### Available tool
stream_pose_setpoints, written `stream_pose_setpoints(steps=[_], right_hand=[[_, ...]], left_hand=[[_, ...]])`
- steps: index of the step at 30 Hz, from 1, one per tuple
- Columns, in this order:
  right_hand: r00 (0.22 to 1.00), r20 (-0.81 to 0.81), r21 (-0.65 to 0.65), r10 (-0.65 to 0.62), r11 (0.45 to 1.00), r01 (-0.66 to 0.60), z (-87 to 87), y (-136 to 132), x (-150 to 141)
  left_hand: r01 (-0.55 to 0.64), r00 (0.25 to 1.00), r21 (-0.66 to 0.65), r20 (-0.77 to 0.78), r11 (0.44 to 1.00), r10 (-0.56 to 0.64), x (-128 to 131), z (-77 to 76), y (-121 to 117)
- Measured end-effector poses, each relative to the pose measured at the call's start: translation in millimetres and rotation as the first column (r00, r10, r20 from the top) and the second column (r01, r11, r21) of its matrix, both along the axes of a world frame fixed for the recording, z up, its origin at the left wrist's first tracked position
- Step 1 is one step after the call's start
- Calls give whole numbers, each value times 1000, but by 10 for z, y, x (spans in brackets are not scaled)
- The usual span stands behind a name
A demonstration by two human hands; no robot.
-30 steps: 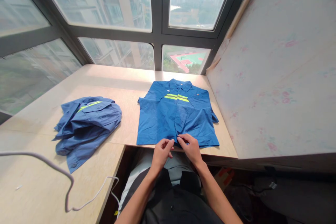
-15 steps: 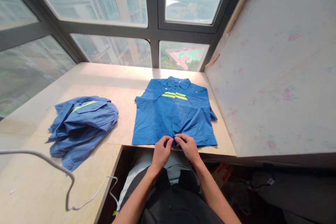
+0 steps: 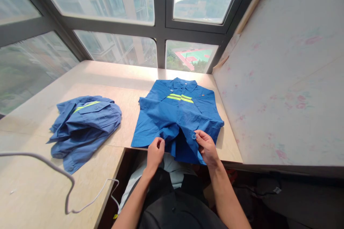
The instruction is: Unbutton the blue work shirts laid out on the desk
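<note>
A blue work jacket with yellow-green reflective stripes lies front up, its collar toward the window. Its front is parted at the hem, and the panel on the right is lifted and folded outward. My right hand pinches that panel's lower edge by a round button. At the bottom hem, my left hand is closed on the cloth of the other panel; its fingertips are partly hidden. A second blue work garment, crumpled, with a similar stripe, rests at the left, apart from both hands.
The wooden tabletop reaches back to framed windows. A papered wall borders it on the right. A grey-white cable curves over the left part of the table and down past its edge.
My hands have moved apart from the middle of the hem. The right one has drawn its front panel up and rightward, opening a gap. The crumpled garment stays put.
</note>
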State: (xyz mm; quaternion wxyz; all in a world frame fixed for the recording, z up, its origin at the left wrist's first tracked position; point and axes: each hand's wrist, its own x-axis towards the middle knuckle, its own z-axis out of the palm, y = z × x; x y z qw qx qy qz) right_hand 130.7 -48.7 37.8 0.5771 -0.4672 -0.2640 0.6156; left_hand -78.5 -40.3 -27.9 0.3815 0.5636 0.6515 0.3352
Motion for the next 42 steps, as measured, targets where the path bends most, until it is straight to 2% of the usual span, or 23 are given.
stream_pose_setpoints(steps=[3,5,7,9,11,13,16,18,20,22,25,27,30,32,35,39,42], right_hand=[[991,-37,-31,-131,991,130,-7,13,120],[975,-27,-57,-222,974,220,-76,14,190],[962,-13,-83,-271,959,269,-158,10,238],[959,-17,-115,-282,954,278,-230,9,260],[957,-11,-143,-289,948,284,-290,14,268],[950,55,-142,-308,939,313,-345,24,285],[907,313,-73,-282,945,320,-421,39,368],[809,522,6,-271,949,314,-438,40,449],[671,679,121,-298,947,298,-397,33,509],[526,785,270,-327,945,184,-290,28,505],[354,881,396,-313,898,-193,-72,58,351],[281,919,371,-275,843,-390,37,117,195],[220,956,280,-195,831,-480,78,239,18],[210,966,235,-152,856,-461,39,310,-10],[238,963,222,-130,882,-415,-45,358,51],[373,920,266,-118,888,-376,-102,324,138],[455,884,285,-105,893,-349,-102,273,137]], left_hand=[[54,986,-45,-157,997,-61,-93,233,22],[79,968,-15,-238,997,-80,-115,397,36],[100,969,136,-237,986,-65,-83,505,73],[146,973,322,-220,935,-76,16,522,152],[219,959,425,-260,878,-114,174,444,270],[283,928,432,-348,856,-132,358,298,401],[312,881,406,-461,859,-102,584,59,564],[294,878,414,-473,861,-73,657,-61,636],[272,895,443,-443,854,-55,669,-132,684],[258,917,494,-396,830,-49,645,-149,711],[260,938,584,-343,769,-57,608,-72,714],[274,941,622,-332,733,-69,599,31,691],[292,943,656,-319,695,-95,580,189,637],[300,945,677,-306,672,-114,550,260,603],[321,941,692,-308,647,-138,497,299,566],[332,941,693,-288,641,-176,467,283,531],[350,935,662,-286,663,-209,462,262,504]])
